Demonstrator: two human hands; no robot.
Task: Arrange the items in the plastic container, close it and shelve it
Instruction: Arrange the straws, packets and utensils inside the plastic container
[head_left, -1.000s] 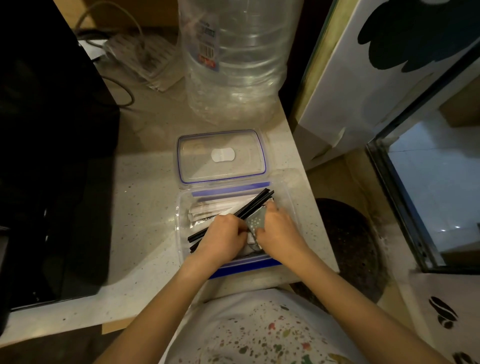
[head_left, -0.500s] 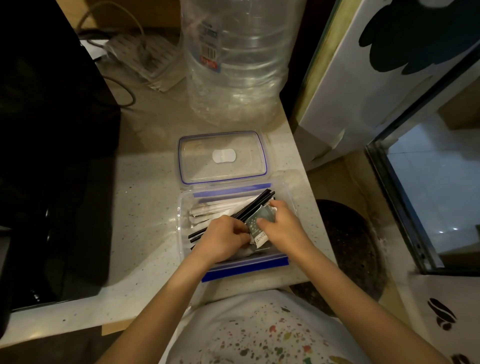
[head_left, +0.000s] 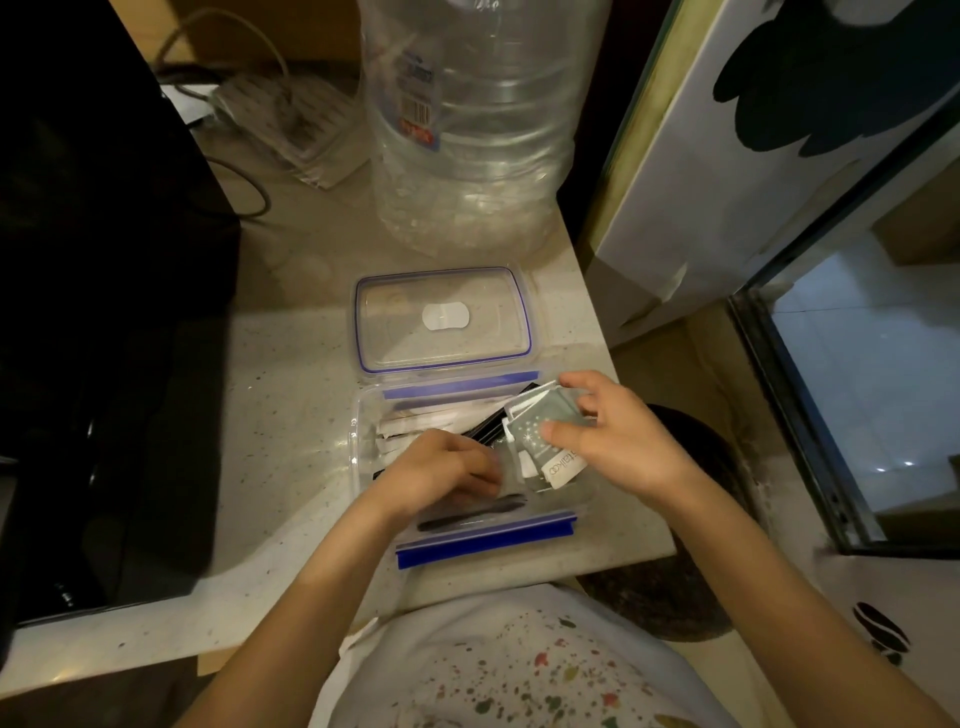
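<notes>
Container: clear plastic container (head_left: 363, 457) with blue latch strips, open on the pale speckled countertop (head_left: 291, 395), under both hands.
Lid: clear lid (head_left: 444, 319) with blue seal and a white oval patch, flat on the countertop just beyond the container, touching its far edge.
Right hand: right hand (head_left: 618, 436) raised over the container's right end, thumb and fingers pinching a small stack of grey sachets (head_left: 540, 426) — a white printed sachet end sticks out below the thumb.
Left hand: left hand (head_left: 441, 470) down inside the container, fingers curled together over the contents; what it grips, if anything, cannot be told.
Contents: white paper-wrapped sticks (head_left: 415, 423) lie beyond the left hand; black straws (head_left: 488, 428) run diagonally between the two hands; a dark slim item (head_left: 470, 512) lies by the near wall, on the wrist side of the left hand.
Surroundings: large clear water bottle (head_left: 467, 130) stands well beyond the lid — a white power strip (head_left: 291, 124) with cable lies to its left.
</notes>
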